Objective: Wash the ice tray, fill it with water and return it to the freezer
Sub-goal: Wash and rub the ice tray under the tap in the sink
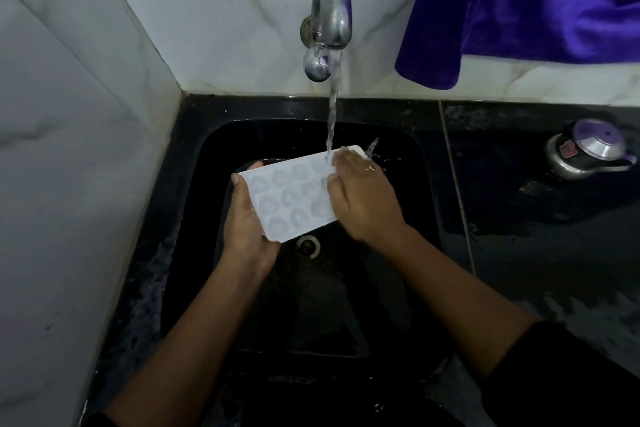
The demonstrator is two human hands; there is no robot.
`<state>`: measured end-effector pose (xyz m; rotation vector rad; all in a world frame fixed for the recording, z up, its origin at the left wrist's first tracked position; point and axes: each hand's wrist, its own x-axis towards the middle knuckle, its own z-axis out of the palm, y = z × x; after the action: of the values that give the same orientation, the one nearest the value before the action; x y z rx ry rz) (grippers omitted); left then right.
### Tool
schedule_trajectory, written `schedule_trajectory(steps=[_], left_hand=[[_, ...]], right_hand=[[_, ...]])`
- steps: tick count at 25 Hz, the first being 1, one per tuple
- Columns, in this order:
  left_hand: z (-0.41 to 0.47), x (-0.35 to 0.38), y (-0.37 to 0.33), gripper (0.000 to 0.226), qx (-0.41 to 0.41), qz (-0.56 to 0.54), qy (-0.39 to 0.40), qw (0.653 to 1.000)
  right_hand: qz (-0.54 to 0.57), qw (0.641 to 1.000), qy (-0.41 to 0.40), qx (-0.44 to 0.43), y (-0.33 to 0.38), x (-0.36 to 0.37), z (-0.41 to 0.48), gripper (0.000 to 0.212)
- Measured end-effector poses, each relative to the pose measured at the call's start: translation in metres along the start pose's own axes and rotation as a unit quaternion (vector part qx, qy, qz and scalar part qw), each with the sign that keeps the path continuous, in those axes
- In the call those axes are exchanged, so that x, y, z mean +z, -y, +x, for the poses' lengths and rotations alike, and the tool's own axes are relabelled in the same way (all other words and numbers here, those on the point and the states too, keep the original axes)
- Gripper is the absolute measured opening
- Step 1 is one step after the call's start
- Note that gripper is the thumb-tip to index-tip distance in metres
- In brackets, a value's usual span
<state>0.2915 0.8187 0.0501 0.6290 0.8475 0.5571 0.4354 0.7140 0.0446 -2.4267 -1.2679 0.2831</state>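
Low in the middle of the frame, over the black sink, I am gripping the ice tray by its lower-left short end with my left hand, thumb on top. My right hand is lying palm-down across the opposite end (whether its fingertips are hooking the far edge I cannot tell). The tray's long axis is running lower left to upper right, and the stream from the tap is landing on that farther end

The right hand hides one end of the white plastic ice tray; the purple cloth is cropped.
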Motion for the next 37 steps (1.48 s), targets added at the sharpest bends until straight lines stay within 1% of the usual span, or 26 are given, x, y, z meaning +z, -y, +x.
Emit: schedule_trajectory(steps=[2,3,4,5,7,8,9,11,12,13,14,17,18,19,22,23,24,25,26,29,30,32,33,34,35,37], left_hand=[[-0.002,0.000,-0.001,0.056,-0.011,-0.015,-0.003,1.000],[-0.004,0.001,-0.002,0.056,-0.010,-0.014,0.000,1.000],[-0.005,0.000,-0.002,0.055,-0.002,-0.008,0.000,1.000],[-0.007,-0.002,-0.003,0.053,0.008,-0.002,-0.005,1.000],[-0.013,-0.003,-0.003,0.048,0.018,0.009,-0.013,1.000],[-0.014,-0.003,-0.001,0.047,0.019,0.016,-0.014,1.000],[-0.015,-0.001,-0.001,0.047,0.017,0.015,-0.013,1.000],[-0.015,0.001,-0.002,0.046,0.013,-0.001,-0.011,1.000],[-0.015,0.001,-0.003,0.045,0.016,-0.005,-0.012,1.000],[-0.014,0.000,-0.003,0.045,0.020,-0.007,-0.013,1.000],[-0.013,-0.001,-0.003,0.044,0.026,-0.008,-0.015,1.000],[-0.011,0.003,-0.002,0.045,0.023,0.003,-0.025,0.999],[-0.007,0.005,-0.001,0.045,0.019,0.001,-0.032,0.999],[-0.002,0.007,0.000,0.047,0.017,-0.004,-0.041,0.999],[0.024,0.014,0.004,0.051,0.025,-0.011,-0.071,0.997],[0.032,0.017,0.005,0.052,0.026,-0.009,-0.077,0.997],[0.039,0.020,0.008,0.052,0.019,-0.007,-0.084,0.996],[0.046,0.023,0.011,0.051,0.011,-0.003,-0.089,0.996],[0.049,0.025,0.014,0.052,0.005,0.003,-0.090,0.996],[0.055,0.034,0.023,0.051,-0.002,0.012,-0.118,0.993],[0.058,0.036,0.026,0.051,-0.004,0.010,-0.131,0.991],[0.066,0.034,0.031,0.055,-0.008,0.007,-0.142,0.990],[0.069,0.032,0.033,0.058,-0.010,0.013,-0.138,0.990],[0.070,0.030,0.034,0.057,-0.010,0.017,-0.135,0.991],[0.068,0.030,0.035,0.053,-0.010,0.022,-0.137,0.990],[0.065,0.034,0.035,0.047,-0.011,0.027,-0.142,0.989]], right_hand=[[0.004,0.998,0.025,-0.060,0.024,0.010,-0.012,0.063],[0.008,0.995,0.029,-0.090,0.026,0.011,-0.017,0.061],[0.010,0.995,0.029,-0.098,0.019,0.009,-0.016,0.062],[0.009,0.997,0.015,-0.077,0.009,0.005,-0.011,0.064],[0.003,1.000,-0.006,0.013,-0.005,0.000,0.000,0.070],[0.011,1.000,-0.007,0.028,-0.002,-0.001,0.001,0.071],[0.022,1.000,-0.001,0.007,0.008,0.000,-0.001,0.067],[0.023,0.997,0.023,-0.074,0.024,0.006,-0.014,0.060],[0.016,0.994,0.028,-0.109,0.021,0.007,-0.018,0.060],[0.009,0.993,0.027,-0.118,0.012,0.005,-0.015,0.060],[0.004,0.995,0.018,-0.100,0.001,0.005,-0.008,0.062],[0.003,0.999,0.011,0.041,-0.023,0.004,0.003,0.067],[0.008,0.998,0.016,0.057,-0.018,0.005,-0.001,0.068],[0.023,0.998,0.024,0.047,-0.010,0.008,-0.009,0.068],[0.052,0.992,0.059,-0.098,0.023,0.015,-0.048,0.065],[0.049,0.988,0.072,-0.129,0.027,0.016,-0.057,0.064],[0.043,0.986,0.076,-0.141,0.024,0.016,-0.059,0.063],[0.036,0.987,0.070,-0.138,0.015,0.015,-0.055,0.062],[0.030,0.991,0.055,-0.118,0.004,0.014,-0.048,0.062],[0.045,0.998,0.029,-0.020,-0.005,0.013,-0.038,0.066],[0.062,0.997,0.030,-0.023,0.002,0.013,-0.039,0.063],[0.080,0.992,0.054,-0.086,0.013,0.014,-0.048,0.055],[0.076,0.988,0.064,-0.118,0.008,0.013,-0.051,0.052],[0.070,0.988,0.060,-0.124,-0.003,0.011,-0.047,0.051],[0.067,0.992,0.043,-0.093,-0.018,0.010,-0.040,0.050],[0.073,0.997,0.023,0.010,-0.028,0.008,-0.026,0.050]])
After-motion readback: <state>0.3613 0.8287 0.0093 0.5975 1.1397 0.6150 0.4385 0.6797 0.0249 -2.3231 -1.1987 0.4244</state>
